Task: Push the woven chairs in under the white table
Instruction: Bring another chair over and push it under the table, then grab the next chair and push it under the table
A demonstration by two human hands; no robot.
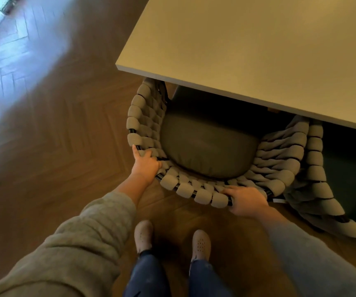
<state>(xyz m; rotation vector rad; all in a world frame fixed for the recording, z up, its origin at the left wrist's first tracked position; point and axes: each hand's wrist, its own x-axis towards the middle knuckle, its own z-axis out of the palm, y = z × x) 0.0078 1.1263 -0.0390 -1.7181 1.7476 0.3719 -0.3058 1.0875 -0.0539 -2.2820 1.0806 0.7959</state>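
A grey woven chair [185,189] with a dark seat cushion [207,151] stands in front of me, its front part under the white table [258,50]. My left hand [146,163] grips the curved backrest rim at its left side. My right hand [246,200] grips the same rim at its right side, fingers curled over the woven straps. A second woven chair [316,174] stands right beside it, partly under the table edge.
Herringbone wood floor [54,125] spreads out to the left, with bright window glare at the far left. My two feet [172,241] stand just behind the chair. The table corner [118,65] juts out above the chair's left side.
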